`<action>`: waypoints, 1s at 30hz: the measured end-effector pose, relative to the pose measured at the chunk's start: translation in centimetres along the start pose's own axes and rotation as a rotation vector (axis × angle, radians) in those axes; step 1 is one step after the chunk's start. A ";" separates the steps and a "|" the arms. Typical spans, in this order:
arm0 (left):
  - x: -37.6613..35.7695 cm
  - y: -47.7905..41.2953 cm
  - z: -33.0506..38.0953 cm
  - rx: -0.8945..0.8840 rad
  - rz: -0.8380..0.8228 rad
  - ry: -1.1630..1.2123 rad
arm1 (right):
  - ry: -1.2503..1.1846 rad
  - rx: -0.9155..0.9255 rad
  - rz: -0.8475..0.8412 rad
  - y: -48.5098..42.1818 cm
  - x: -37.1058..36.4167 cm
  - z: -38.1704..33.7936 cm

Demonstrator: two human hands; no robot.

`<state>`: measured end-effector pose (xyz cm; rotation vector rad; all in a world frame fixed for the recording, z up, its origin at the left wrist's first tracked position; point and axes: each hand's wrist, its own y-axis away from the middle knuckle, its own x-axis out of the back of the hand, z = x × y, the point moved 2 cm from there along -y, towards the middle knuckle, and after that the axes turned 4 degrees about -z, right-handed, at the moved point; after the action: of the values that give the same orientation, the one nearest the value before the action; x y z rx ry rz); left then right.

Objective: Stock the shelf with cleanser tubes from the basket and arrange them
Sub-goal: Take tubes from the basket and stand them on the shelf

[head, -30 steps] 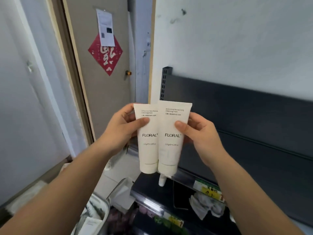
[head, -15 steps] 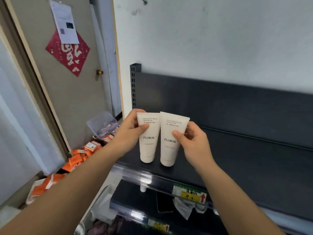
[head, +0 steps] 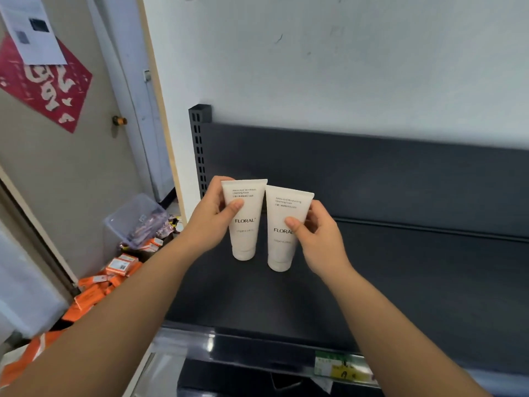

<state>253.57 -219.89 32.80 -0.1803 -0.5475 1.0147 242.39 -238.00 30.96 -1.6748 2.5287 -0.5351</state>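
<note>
Two white FLORAL cleanser tubes, both cap-down over the dark shelf [head: 400, 282], near its left end. Left hand [head: 213, 219] grasps the left tube [head: 244, 224], thumb across the front, fingers [head: 218, 183] curled behind its left edge; tube upright. Right hand [head: 317, 239] grasps the right tube [head: 282, 250] the same way from its right side; this tube leans slightly and sits a little nearer the camera. Tubes just beside each other, upper corners nearly meeting. Cannot tell whether the caps touch the shelf. Yellow-green price label [head: 340, 368] on the shelf's front rail. On the floor at left: clear plastic box [head: 134, 216], scattered orange cartons [head: 120, 266].
</note>
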 end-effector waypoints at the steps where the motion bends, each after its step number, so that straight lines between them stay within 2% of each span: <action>1: 0.1 -0.7 -0.4 0.008 -0.006 -0.004 | 0.006 -0.004 0.007 -0.5 -0.1 0.2; 16: -0.4 -9.3 -4.6 0.041 -0.005 0.051 | 0.066 -0.071 0.131 -8.5 0.7 2.6; 25: -1.9 -10.6 -4.8 0.079 0.080 -0.009 | 0.133 -0.093 0.218 -10.9 1.5 3.7; 30: -2.0 -10.5 -5.1 0.135 0.044 0.039 | 0.154 -0.167 0.173 -10.8 1.7 3.9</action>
<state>263.31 -226.54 31.82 -0.0924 -0.4395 1.0845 252.20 -244.31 30.96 -1.4948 2.8672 -0.4675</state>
